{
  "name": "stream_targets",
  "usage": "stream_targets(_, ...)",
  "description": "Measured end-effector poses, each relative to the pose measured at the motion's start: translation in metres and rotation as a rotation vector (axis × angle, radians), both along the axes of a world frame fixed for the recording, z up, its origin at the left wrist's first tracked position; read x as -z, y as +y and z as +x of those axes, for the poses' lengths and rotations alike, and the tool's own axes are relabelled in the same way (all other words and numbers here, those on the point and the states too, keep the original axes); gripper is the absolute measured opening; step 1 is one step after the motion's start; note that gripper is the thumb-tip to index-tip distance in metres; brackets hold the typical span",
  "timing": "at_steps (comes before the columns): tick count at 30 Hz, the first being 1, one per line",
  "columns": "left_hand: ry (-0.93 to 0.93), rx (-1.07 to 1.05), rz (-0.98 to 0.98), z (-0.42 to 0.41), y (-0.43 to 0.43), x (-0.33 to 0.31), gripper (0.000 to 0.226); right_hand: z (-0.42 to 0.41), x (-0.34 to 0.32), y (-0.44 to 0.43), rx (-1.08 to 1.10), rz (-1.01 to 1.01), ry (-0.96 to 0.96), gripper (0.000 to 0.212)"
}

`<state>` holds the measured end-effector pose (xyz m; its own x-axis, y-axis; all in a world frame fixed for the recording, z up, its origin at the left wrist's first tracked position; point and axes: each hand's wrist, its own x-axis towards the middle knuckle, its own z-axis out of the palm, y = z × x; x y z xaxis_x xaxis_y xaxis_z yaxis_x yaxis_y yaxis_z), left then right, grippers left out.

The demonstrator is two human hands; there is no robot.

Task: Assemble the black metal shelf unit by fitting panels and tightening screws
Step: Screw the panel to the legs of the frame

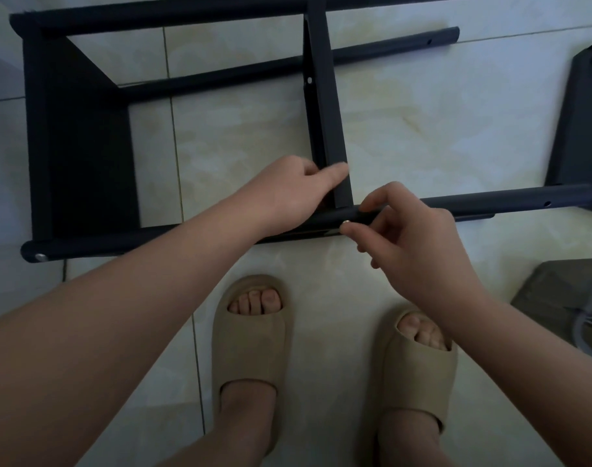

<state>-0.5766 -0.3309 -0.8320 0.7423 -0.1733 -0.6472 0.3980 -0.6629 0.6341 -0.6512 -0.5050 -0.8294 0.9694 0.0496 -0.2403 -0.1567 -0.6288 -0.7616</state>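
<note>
The black metal shelf unit [85, 136] lies on its side on the tiled floor, one panel fitted at its left end. A second black panel [323, 106] stands between the poles in the middle. My left hand [289, 188] grips this panel's near end where it meets the near pole [496, 198]. My right hand [409, 237] pinches a small silver screw [347, 223] against the side of that pole, thumb below and fingers on top. Another silver screw [40, 257] sits in the pole's left end.
A loose black panel [581, 123] lies at the right edge. A grey bag or packaging [564, 298] sits at the lower right. My feet in beige slippers [254, 332] stand just in front of the near pole on the pale tiles.
</note>
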Motion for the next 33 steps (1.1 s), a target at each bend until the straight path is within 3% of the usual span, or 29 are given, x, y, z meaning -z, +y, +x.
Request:
stream_targets(3,-0.328,-0.082,0.176,-0.005,-0.008,-0.006,0.035,-0.006,-0.007,-0.011,0.008,0.034,-0.057,0.021)
stream_targets(6,-0.662,-0.012,0.173,-0.012,-0.027,-0.015,0.023,-0.016,-0.013,-0.035,0.003,-0.037,-0.162,0.018)
stream_targets(9,-0.783,0.189,0.074,-0.023,-0.056,-0.026,0.019,-0.03,-0.021,-0.069,-0.026,-0.191,-0.218,0.035)
stream_targets(14,-0.865,0.545,-0.001,-0.044,-0.111,-0.036,0.015,-0.064,-0.032,-0.133,0.001,-0.402,-0.213,0.045)
stream_targets(17,-0.73,0.663,-0.055,-0.058,-0.148,-0.034,0.018,-0.089,-0.035,-0.17,0.08,-0.503,-0.12,0.046)
stream_targets(21,-0.249,0.727,-0.055,-0.077,-0.197,-0.019,0.024,-0.119,-0.034,-0.215,0.184,-0.584,-0.051,0.048)
stream_targets(24,-0.022,0.826,-0.007,-0.081,-0.228,-0.008,0.041,-0.135,-0.027,-0.246,0.227,-0.597,0.019,0.045)
stream_targets(27,0.048,0.853,0.006,-0.081,-0.257,0.0,0.046,-0.14,-0.017,-0.27,0.266,-0.567,0.138,0.038)
stream_targets(31,0.096,0.698,-0.058,-0.088,-0.29,0.012,0.012,-0.131,0.009,-0.296,0.311,-0.549,0.348,0.038)
stream_targets(33,0.129,0.635,-0.083,-0.091,-0.298,0.018,0.014,-0.127,0.025,-0.306,0.33,-0.527,0.444,0.039)
